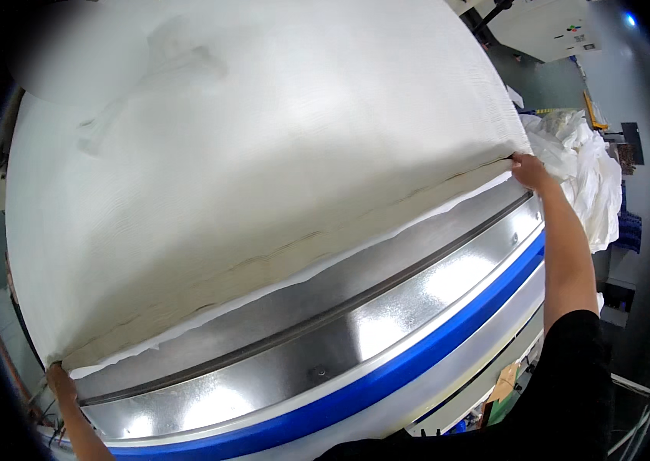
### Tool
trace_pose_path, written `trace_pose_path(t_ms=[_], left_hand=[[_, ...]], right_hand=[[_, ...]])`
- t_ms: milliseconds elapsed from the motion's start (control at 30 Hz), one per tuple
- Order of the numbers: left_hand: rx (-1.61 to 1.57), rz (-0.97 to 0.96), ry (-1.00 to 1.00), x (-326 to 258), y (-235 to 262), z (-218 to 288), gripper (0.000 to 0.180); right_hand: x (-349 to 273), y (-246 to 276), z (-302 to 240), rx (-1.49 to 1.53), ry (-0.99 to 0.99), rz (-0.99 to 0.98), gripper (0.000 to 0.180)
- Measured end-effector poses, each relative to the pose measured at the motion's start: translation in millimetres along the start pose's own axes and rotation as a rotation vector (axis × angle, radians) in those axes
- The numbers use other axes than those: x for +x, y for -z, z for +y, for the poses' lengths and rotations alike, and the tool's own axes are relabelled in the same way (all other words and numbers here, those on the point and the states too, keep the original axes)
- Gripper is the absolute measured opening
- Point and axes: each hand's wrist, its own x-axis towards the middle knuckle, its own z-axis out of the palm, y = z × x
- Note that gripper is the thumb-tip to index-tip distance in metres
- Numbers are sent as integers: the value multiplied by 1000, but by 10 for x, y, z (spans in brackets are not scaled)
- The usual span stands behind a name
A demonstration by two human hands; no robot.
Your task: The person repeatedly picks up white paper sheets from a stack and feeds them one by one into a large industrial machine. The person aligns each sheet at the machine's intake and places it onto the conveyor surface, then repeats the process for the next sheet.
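Observation:
A wide white fabric sheet [263,138] lies spread over a big machine bed and fills most of the view. Its near edge runs from lower left to upper right. My left hand [58,380] grips the sheet's near left corner at the lower left. My right hand [528,169] pinches the near right corner at the upper right, arm stretched out. The sheet is pulled taut between both hands, above a paler layer under it.
A shiny steel table edge [386,307] with a dark groove and a blue band [417,365] curves below the sheet. A heap of crumpled white cloth [590,173] lies to the right. A white cabinet [548,27] stands at the back right.

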Motion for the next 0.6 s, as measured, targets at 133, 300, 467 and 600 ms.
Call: trace_pose_path(t_ms=[133, 300, 467, 600], left_hand=[[35, -151, 180, -68, 41, 6, 27], [227, 36, -143, -270, 425, 183, 34], [284, -169, 9, -406, 1205, 243, 38], [85, -90, 28, -710, 1631, -43, 32]], right_hand=[[31, -117, -21, -311, 69, 97, 23], [-57, 32, 127, -344, 66, 23, 34], [-205, 468, 713, -66, 135, 173, 39], [-412, 725, 1193, -168, 122, 149, 39]])
